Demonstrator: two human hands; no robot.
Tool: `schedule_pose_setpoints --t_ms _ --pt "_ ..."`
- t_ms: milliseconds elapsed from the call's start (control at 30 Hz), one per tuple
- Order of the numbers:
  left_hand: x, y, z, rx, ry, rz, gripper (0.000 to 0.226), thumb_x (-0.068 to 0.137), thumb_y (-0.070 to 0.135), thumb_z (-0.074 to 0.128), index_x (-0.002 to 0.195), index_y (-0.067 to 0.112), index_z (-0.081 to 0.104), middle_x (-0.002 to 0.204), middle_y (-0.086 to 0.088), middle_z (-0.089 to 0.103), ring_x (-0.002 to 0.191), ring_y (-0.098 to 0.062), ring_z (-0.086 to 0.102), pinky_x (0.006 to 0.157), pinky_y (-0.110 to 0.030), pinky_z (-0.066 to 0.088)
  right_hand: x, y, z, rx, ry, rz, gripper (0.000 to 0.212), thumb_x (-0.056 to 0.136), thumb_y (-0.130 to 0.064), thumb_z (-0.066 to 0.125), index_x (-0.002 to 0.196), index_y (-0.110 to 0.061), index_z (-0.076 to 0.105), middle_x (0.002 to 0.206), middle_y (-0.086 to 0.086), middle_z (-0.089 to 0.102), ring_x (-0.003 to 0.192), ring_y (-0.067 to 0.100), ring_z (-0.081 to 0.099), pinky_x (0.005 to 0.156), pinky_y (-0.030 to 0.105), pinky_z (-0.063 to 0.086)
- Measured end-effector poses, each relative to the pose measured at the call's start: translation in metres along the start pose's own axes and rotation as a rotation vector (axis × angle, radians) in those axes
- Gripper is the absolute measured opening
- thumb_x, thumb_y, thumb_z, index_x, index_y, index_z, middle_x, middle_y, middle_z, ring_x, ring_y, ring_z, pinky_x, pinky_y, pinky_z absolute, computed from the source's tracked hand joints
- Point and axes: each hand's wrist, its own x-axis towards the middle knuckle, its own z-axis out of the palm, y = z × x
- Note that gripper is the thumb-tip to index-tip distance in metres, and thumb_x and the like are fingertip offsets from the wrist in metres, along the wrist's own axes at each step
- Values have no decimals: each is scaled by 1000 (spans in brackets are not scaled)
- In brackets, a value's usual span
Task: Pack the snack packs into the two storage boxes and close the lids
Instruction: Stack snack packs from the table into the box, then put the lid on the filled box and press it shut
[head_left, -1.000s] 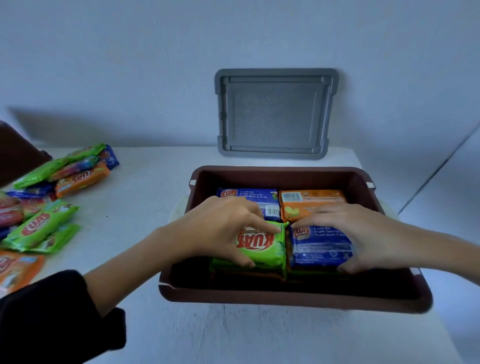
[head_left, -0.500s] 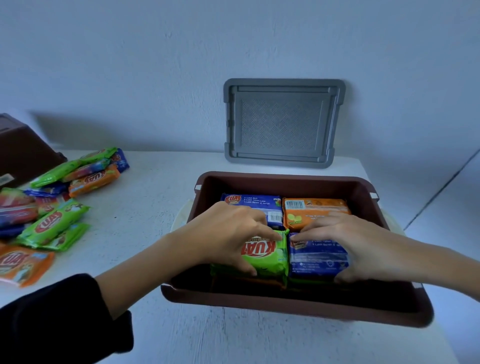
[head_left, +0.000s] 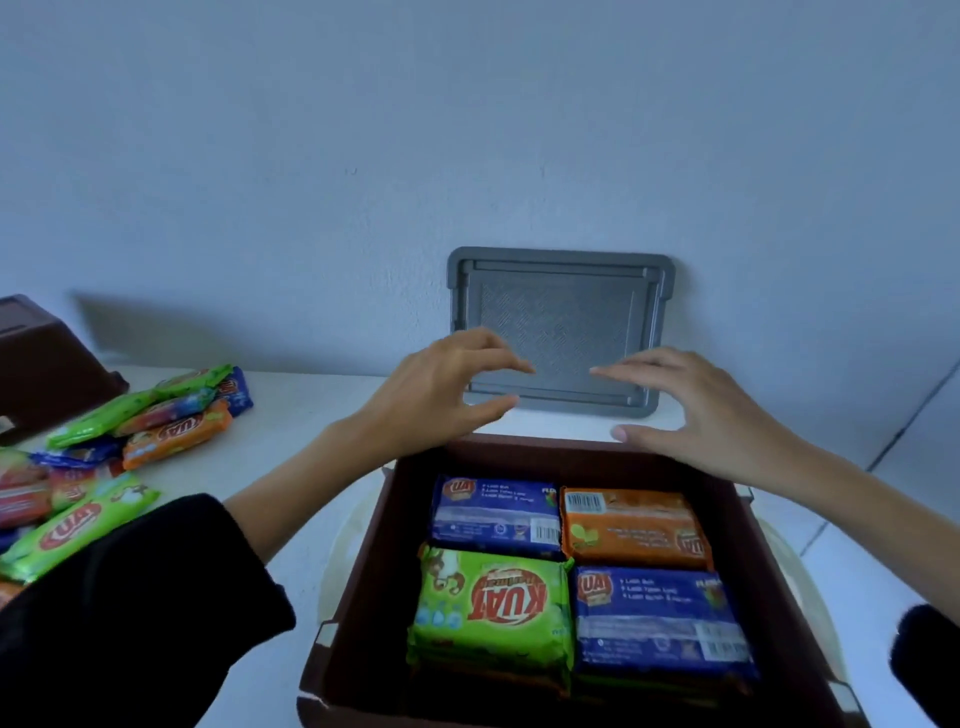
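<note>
Nearest to us, a black sleeve (head_left: 130, 613) covers the left forearm at the lower left. Beside it stands the brown storage box (head_left: 358, 597), without its lid, on a pale round thing (head_left: 337, 551) that lies on the white bench (head_left: 311, 410).

In the box we see four snack packs on top, flat, with more packs under them. A green pack (head_left: 488, 608) is at the near left and a blue pack (head_left: 660, 618) at the near right. A second blue pack (head_left: 493, 512) is at the far left and an orange pack (head_left: 634, 527) at the far right. They touch one another, and there is a dark gap between them and the left wall of the box. Their tops lie below the rim.

To the left, a strip of bare bench separates the box from the loose packs (head_left: 78, 525), green, orange, blue and red, which lie in a heap up to the left border.

Farther, above the far rim of the box, the left grip (head_left: 436, 395) and the right grip (head_left: 696, 410) hang apart. Both have the fingers spread and slightly bent, and both hold nothing.

Behind them the grey lid (head_left: 561, 312) stands upright on the bench and leans on the wall (head_left: 467, 130). Our fingertips overlap its lower part, and we cannot tell if they touch it. At the far left a second brown box (head_left: 47, 358) stands near the wall, cut by the border.
</note>
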Motion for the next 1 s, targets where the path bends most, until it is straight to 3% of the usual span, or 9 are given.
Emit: schedule_pose_setpoints --t_ms 133,267,333,433,500,633,767,933,1000 --pt "34 -41 16 69 89 -90 48 85 26 63 131 27 49 135 -4 40 123 -16 41 86 -25 41 40 36 11 9 121 108 61 82 -31 66 136 -39 39 141 4 34 128 22 31 101 27 24" --pt "65 -87 47 44 138 -227 69 83 26 66 142 27 31 148 -15 14 135 -32 24 100 -41 40 74 73 32 -15 184 258 81 82 -34 66 143 -42 15 151 10 8 136 28 15 106 40 29" --pt "79 -108 67 33 161 -273 79 81 27 69 143 37 21 151 -18 2 138 -38 14 103 -46 37 88 93 45 -36 228 303 91 80 -36 68 143 -43 3 151 13 -3 138 32 10 108 45 29" --pt "91 -131 95 54 183 -303 96 74 31 76 135 45 3 150 -13 -18 141 -41 0 106 -49 34 99 121 66 -87 286 295 97 77 -39 70 141 -44 -2 149 15 -8 136 36 12 104 47 35" --pt "93 -139 111 43 206 -307 106 67 32 81 133 47 0 145 3 -26 142 -40 -6 108 -49 28 101 134 79 -107 315 280 99 75 -38 72 142 -41 0 149 14 -7 134 37 17 99 48 41" --pt "94 -153 134 -42 240 -307 125 60 25 86 134 49 -11 144 9 -27 143 -37 -6 113 -48 17 102 150 103 -21 312 289 102 74 -28 75 143 -36 1 150 12 -8 136 39 15 108 51 33" --pt "94 -161 140 -80 264 -257 129 57 19 88 137 48 -10 146 9 -19 143 -38 5 113 -52 26 106 154 109 65 349 275 108 68 -15 80 143 -38 6 145 0 -3 122 43 38 104 48 41" --pt "98 -150 112 -56 280 -209 128 59 22 87 137 49 -11 150 -7 -18 144 -37 4 113 -45 25 108 136 65 10 389 245 109 64 -13 83 141 -36 10 144 14 9 88 20 42 94 35 45" --pt "102 -135 88 -52 293 -205 125 62 23 85 141 46 -10 151 -15 -17 144 -36 2 111 -37 25 107 124 40 -16 404 219 108 63 -15 84 142 -34 14 143 16 11 87 17 40 95 32 42"
